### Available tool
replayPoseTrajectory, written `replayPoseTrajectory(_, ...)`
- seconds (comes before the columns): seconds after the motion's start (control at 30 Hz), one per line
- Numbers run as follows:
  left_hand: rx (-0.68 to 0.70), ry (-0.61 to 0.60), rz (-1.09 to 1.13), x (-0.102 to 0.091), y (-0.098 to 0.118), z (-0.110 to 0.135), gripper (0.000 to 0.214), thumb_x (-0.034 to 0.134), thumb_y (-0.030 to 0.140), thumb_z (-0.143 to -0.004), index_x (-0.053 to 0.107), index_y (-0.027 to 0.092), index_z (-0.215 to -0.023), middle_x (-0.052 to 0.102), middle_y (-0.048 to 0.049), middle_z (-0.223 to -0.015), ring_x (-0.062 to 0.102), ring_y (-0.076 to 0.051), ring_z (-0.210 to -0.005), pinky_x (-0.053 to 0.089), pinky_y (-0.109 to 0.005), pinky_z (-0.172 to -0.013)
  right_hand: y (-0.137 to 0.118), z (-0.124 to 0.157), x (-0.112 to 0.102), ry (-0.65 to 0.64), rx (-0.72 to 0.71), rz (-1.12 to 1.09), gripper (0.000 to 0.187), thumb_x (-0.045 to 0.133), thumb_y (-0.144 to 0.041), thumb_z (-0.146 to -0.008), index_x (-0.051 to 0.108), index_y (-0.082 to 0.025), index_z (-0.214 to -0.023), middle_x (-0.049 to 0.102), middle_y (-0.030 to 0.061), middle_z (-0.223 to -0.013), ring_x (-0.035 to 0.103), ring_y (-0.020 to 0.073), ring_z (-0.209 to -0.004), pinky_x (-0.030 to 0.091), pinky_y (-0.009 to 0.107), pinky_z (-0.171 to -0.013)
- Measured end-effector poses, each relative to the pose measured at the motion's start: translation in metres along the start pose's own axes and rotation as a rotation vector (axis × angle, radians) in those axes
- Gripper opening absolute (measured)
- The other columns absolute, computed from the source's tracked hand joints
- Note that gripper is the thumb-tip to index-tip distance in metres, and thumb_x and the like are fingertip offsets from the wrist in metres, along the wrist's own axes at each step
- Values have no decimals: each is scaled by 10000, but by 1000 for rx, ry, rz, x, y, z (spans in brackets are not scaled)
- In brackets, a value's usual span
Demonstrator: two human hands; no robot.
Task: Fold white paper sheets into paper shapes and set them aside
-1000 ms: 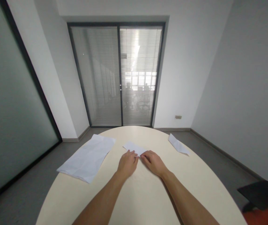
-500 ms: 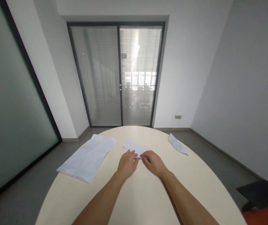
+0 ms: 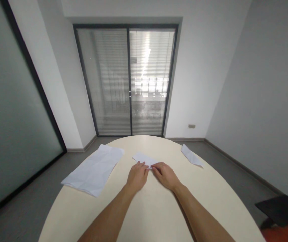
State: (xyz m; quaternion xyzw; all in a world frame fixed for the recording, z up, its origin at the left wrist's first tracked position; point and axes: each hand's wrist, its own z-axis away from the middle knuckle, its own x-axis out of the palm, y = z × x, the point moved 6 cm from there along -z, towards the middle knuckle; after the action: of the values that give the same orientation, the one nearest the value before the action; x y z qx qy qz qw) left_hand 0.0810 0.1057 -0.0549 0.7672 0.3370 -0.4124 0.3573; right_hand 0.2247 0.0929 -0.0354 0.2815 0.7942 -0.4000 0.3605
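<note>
A small white sheet of folded paper lies on the pale round table, straight in front of me. My left hand is at its near left edge, fingertips on top and thumb drawn in along the near edge. At the near right edge, my right hand has its fingers curled and pressed together on the paper. The two hands are close but apart, a small strip of paper showing between them. The part of the paper beneath the fingers is hidden.
Creased larger white sheets lie at the table's left. A narrow folded white paper rests near the right edge. Beyond the table stands a glass door with blinds. A dark chair part shows at lower right.
The thumbs have shifted slightly at the paper's near edge, which now looks flatter between the hands. Otherwise the hands and papers stay in place.
</note>
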Motion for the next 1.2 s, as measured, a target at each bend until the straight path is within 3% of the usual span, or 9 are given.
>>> replayPoseTrajectory(0.23, 5, -8, 22, 2, 0, -1, 343, 407, 323, -995, 678, 233, -1184, 620, -79, -1325, 531, -231, -1261, 345, -428, -1132, -1, -1, 2, -23, -22, -17, 322, 415, -288, -980, 724, -200, -1006, 739, 63, -1006, 626, 211, -985, 444, 327, -921)
replayPoseTrajectory(0.67, -3, -50, 17, 6, -2, 0, 349, 467, 335, -967, 639, 234, -1253, 567, -88, -1388, 471, -269, -1319, 347, -457, -1125, 4, -1, 6, -8, -31, -42, 284, 472, -251, -937, 730, -195, -1043, 723, 81, -1065, 616, 222, -1012, 448, 359, -942)
replayPoseTrajectory(1.2, 0, -23, 31, 1, 1, -1, 385, 327, 322, -1026, 674, 251, -1175, 632, -60, -1313, 536, -226, -1267, 345, -444, -1132, -5, -1, 3, -41, -50, -54, 311, 437, -296, -972, 714, -224, -1093, 731, 62, -1097, 637, 214, -1022, 451, 339, -950)
